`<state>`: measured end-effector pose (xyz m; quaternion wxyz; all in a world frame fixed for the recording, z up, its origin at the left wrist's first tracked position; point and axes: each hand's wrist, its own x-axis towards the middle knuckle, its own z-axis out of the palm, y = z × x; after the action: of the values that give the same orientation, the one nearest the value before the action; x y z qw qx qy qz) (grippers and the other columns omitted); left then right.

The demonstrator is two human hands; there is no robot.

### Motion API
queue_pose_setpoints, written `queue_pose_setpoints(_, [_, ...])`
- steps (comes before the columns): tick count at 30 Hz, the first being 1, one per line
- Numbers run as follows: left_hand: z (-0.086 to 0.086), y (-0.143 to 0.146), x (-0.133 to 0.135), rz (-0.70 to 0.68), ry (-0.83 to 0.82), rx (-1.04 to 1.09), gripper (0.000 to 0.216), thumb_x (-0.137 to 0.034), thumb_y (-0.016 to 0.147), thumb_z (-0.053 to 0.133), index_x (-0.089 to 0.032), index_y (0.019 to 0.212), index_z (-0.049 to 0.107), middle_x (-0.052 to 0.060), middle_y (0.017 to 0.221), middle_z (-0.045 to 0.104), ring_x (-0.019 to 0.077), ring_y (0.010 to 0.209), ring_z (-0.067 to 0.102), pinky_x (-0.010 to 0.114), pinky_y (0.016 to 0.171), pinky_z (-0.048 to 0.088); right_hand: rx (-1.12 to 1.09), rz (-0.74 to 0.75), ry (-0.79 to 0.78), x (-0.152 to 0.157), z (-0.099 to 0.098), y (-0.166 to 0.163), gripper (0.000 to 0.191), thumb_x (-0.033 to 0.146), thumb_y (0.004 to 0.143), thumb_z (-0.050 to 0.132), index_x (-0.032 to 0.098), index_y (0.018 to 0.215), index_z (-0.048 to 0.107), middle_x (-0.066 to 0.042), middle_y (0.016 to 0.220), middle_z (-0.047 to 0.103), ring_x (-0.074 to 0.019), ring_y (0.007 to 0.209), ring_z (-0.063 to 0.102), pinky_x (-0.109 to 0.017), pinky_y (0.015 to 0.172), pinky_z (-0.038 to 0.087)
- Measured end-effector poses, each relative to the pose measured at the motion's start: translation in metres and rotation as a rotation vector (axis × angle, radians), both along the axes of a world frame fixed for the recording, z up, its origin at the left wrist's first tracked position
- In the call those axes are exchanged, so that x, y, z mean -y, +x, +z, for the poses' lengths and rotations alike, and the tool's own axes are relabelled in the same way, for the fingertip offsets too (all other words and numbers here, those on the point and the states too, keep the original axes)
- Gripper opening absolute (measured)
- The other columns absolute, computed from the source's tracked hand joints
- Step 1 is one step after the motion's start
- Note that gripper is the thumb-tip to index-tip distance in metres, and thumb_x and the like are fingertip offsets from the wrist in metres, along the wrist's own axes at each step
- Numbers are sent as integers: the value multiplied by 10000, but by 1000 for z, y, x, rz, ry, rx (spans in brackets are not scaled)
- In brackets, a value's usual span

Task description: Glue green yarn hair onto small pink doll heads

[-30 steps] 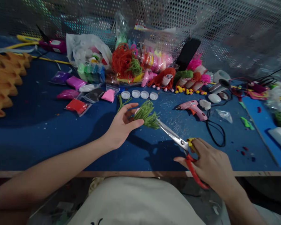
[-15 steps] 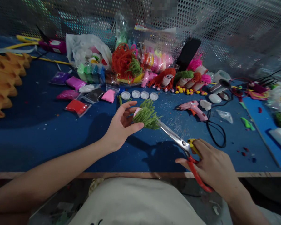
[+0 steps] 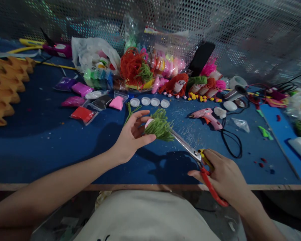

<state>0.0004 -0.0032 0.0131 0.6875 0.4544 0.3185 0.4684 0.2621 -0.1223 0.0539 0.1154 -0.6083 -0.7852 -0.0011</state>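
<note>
My left hand (image 3: 132, 137) is closed round a small figure with green yarn hair (image 3: 160, 126), its pale pink part showing by the fingers. The loose strands point right. In my right hand (image 3: 223, 170) are scissors (image 3: 187, 145) with one red and one yellow handle. Their blade tips reach into the right ends of the yarn; whether the blades are parted there is hard to see. Behind my left fingers, more green yarn strands (image 3: 129, 113) lie on the blue table.
Several white caps (image 3: 145, 101) lie beyond my hands. A pink glue gun (image 3: 207, 117) with a black cable rests at the right. Bags of coloured clay (image 3: 83, 114) lie left. Several yarn-haired dolls (image 3: 178, 83) and orange yarn (image 3: 131, 67) stand along the mesh at the back.
The left hand and the green-haired figure have shifted slightly right and down. The scissors' handles have drawn slightly left, with their tips still at the yarn ends.
</note>
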Motion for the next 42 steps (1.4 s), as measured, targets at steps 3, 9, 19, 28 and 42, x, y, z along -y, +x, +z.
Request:
queue_pose_setpoints(3, [2,0,1,12,-12,-19,673,-254,650,892,-280,1238,565,17,1150,634,192,1074,664,308,928,574,3,-9,9,0,0,-1,546,732,953,373,242,720,435,13,613,529,-115,425,469,-253,447,357])
queue_pose_setpoints(9, [0,1,0,27,-13,-39,672,-284,645,900,-276,1232,572,23,1155,632,205,1101,659,326,946,571,58,-33,77,-1,0,-3,554,733,959,349,242,719,434,16,608,520,-123,428,491,-251,442,358])
queue_pose_setpoints(19, [-6,2,-1,21,16,-47,662,-297,662,908,-282,1236,579,23,1146,633,212,1124,652,348,983,557,121,-14,146,-1,-1,-2,578,759,947,338,231,747,461,16,611,533,-136,445,534,-252,444,370])
queue_pose_setpoints(28, [-8,1,0,20,18,-43,662,-303,665,911,-284,1236,577,24,1133,628,210,1111,660,343,963,568,120,0,195,-1,-6,0,573,756,933,398,218,757,480,3,624,553,-146,492,573,-262,477,377])
queue_pose_setpoints(42, [-3,3,-1,49,-12,-78,644,-313,659,896,-272,1218,578,40,1160,642,216,1093,646,372,976,553,-18,-181,167,0,-4,5,514,654,932,526,256,638,386,8,558,478,-130,473,426,-290,502,314])
